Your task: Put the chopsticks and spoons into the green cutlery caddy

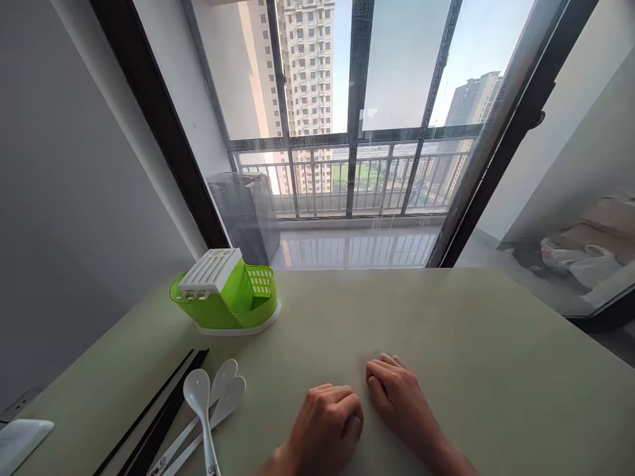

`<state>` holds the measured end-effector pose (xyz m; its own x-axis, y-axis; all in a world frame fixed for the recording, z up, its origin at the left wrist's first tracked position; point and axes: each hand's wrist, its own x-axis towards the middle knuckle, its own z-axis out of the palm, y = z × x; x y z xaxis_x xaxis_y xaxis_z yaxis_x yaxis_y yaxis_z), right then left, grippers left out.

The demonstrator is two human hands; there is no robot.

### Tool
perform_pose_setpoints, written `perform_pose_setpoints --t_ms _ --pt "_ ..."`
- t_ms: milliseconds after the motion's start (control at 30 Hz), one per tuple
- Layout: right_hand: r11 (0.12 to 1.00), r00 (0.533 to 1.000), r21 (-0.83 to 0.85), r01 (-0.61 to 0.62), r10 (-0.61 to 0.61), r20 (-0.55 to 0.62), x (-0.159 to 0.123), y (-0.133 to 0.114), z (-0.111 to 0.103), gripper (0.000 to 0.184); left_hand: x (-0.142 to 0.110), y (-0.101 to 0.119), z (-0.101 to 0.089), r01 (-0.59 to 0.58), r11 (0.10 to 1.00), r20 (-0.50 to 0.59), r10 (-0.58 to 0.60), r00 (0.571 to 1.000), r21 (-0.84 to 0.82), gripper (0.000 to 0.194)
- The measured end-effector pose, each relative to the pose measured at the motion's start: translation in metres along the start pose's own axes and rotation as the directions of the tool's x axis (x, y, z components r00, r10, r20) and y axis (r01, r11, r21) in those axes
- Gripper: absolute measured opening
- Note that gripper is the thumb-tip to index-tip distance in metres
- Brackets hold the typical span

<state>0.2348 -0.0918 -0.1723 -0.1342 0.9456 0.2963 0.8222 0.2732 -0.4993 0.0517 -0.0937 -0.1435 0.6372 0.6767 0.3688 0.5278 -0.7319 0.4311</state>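
My left hand rests on the pale green table as a loose fist, fingers curled under with nothing in them. My right hand lies just to its right, knuckles up, fingers curled in and holding nothing. To the left of both hands lie three white spoons and several black chopsticks, apart from my hands. Farther back on the left stands a green cutlery holder with a white slotted lid and a white base.
A white object pokes in at the table's left edge. Beyond the far table edge a glass sliding door opens onto a balcony with a railing and a dark bin. Bags lie on the floor at right.
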Motion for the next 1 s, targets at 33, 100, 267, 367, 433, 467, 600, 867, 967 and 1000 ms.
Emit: perform_pose_setpoints --t_ms 33,100,267,367,433,467,600,867,967,1000 --pt "1.000 1.000 0.000 -0.001 0.001 0.000 -0.0001 0.0003 0.0003 0.028 -0.0010 0.0000 0.0010 -0.011 0.999 0.007 0.011 1.000 0.032 0.020" --pt "1.000 1.000 0.003 -0.002 0.002 -0.002 -0.0002 0.0008 0.0007 0.029 -0.0018 -0.0001 0.0024 -0.034 0.997 0.020 0.033 0.999 0.074 0.019" --pt "1.000 1.000 0.015 0.010 -0.009 -0.022 0.0001 0.0008 0.0004 0.029 -0.0011 -0.0003 0.0033 -0.081 0.989 0.044 0.076 0.996 0.121 0.021" --pt "1.000 0.999 0.024 0.011 -0.010 -0.038 0.0003 0.0001 -0.0001 0.028 -0.0011 -0.0004 0.0030 -0.092 0.987 0.052 0.086 0.995 0.131 0.020" --pt "0.999 0.999 0.030 0.009 -0.008 -0.044 0.0003 -0.0004 -0.0003 0.029 -0.0013 -0.0004 0.0029 -0.090 0.987 0.059 0.083 0.995 0.136 0.020" --pt "0.999 0.999 0.034 0.008 -0.007 -0.043 0.0002 -0.0006 -0.0004 0.029 -0.0014 -0.0004 0.0029 -0.089 0.987 0.064 0.081 0.995 0.136 0.020" --pt "0.999 1.000 0.048 0.001 0.000 -0.026 -0.0004 -0.0006 -0.0008 0.028 -0.0021 -0.0005 0.0036 -0.091 0.988 0.077 0.082 0.994 0.128 0.019" --pt "0.998 1.000 0.068 0.005 -0.003 -0.018 -0.0018 -0.0003 -0.0041 0.028 -0.0015 0.0001 0.0043 -0.090 0.987 0.113 0.075 0.991 0.132 0.019" --pt "0.997 1.000 0.072 0.008 -0.006 -0.030 -0.0021 0.0003 -0.0038 0.028 -0.0013 0.0003 0.0041 -0.088 0.988 0.112 0.074 0.991 0.130 0.018" --pt "0.997 0.999 0.072 0.009 -0.007 -0.033 -0.0021 0.0006 -0.0034 0.028 -0.0014 0.0004 0.0039 -0.084 0.988 0.109 0.070 0.992 0.129 0.018"
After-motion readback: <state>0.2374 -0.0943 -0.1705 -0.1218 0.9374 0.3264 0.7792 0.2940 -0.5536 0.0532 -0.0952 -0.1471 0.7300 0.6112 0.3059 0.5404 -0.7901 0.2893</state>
